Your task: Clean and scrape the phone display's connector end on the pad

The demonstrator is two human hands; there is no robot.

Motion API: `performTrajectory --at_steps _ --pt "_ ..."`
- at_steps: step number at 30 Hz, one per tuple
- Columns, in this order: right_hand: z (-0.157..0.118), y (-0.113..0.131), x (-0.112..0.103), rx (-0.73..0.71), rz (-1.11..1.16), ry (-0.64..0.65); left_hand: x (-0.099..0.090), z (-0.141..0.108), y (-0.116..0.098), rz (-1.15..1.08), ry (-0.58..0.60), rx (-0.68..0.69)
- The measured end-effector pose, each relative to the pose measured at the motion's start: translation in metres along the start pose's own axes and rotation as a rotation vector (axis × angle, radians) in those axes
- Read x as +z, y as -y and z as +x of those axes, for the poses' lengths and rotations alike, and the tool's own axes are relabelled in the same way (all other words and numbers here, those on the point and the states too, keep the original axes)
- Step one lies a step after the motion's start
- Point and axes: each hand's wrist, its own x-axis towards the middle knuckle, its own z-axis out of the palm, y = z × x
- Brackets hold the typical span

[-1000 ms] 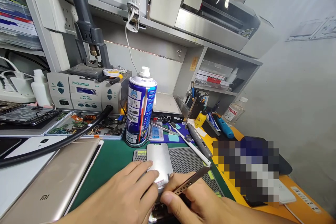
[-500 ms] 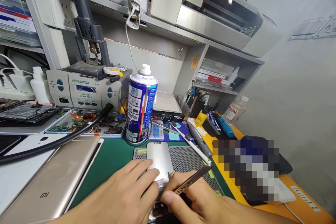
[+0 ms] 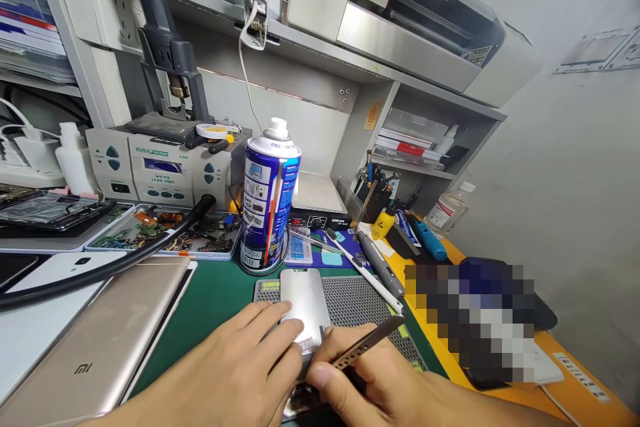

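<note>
A slim phone part with a silver metal back (image 3: 306, 300), perhaps a screen assembly, lies flat on a grey dotted mat. My left hand (image 3: 245, 353) holds it down, fingers bent over its left side; the thumb is hidden. Between thumb and fingers, my right hand (image 3: 365, 373) pinches a slim dark metal tool (image 3: 373, 341) with a row of round holes. The tool's rear end points up to the right; its working tip is covered by my hand, at the phone part's lower end. Dark glossy parts below are mostly hidden by my hands.
A blue spray can (image 3: 270, 200) stands just behind the mat (image 3: 360, 303). A white-handled brush (image 3: 367, 273) and grey pen-like tool (image 3: 383, 267) lie to the right. A gold phone (image 3: 100, 347) and black hose (image 3: 125, 263) occupy the left, before a grey hot-air station (image 3: 160, 170).
The view has shifted very slightly. Both hands, the phone part and the tool stay practically where they were.
</note>
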Motion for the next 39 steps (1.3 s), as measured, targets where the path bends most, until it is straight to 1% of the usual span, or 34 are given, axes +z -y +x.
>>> performTrajectory --at_steps 3,9,13,16,18,20,22,26,31,39 --pt "0.0 0.0 -0.001 0.005 0.006 0.008 0.001 0.002 0.0 0.009 -0.001 -0.001" --pt "0.003 0.005 -0.002 -0.037 0.05 0.013 0.0 0.001 -0.003 -0.001 -0.025 0.017" --pt "0.002 0.007 -0.002 -0.095 0.042 -0.027 0.004 0.001 -0.001 -0.015 -0.014 0.011" --pt "0.001 0.006 -0.002 -0.117 0.006 -0.034 0.007 0.002 0.002 -0.024 -0.033 0.046" --pt "0.0 0.004 -0.001 -0.138 -0.009 -0.033 0.006 0.003 0.002 -0.028 -0.01 0.049" --pt "0.0 0.003 -0.001 -0.143 -0.025 -0.027 0.003 0.003 0.0 -0.019 0.022 0.003" --pt "0.0 0.002 0.0 -0.134 -0.041 -0.021 -0.002 0.003 -0.003 -0.017 0.034 -0.013" --pt "0.0 0.001 0.0 -0.144 -0.044 -0.028 -0.008 0.001 -0.004 -0.019 0.058 -0.006" --pt "0.001 0.001 0.002 -0.189 -0.015 -0.057 -0.011 0.001 -0.003 -0.04 0.137 -0.026" --pt "0.001 -0.002 0.002 -0.226 -0.024 -0.074 -0.01 0.004 -0.003 -0.049 0.122 -0.024"
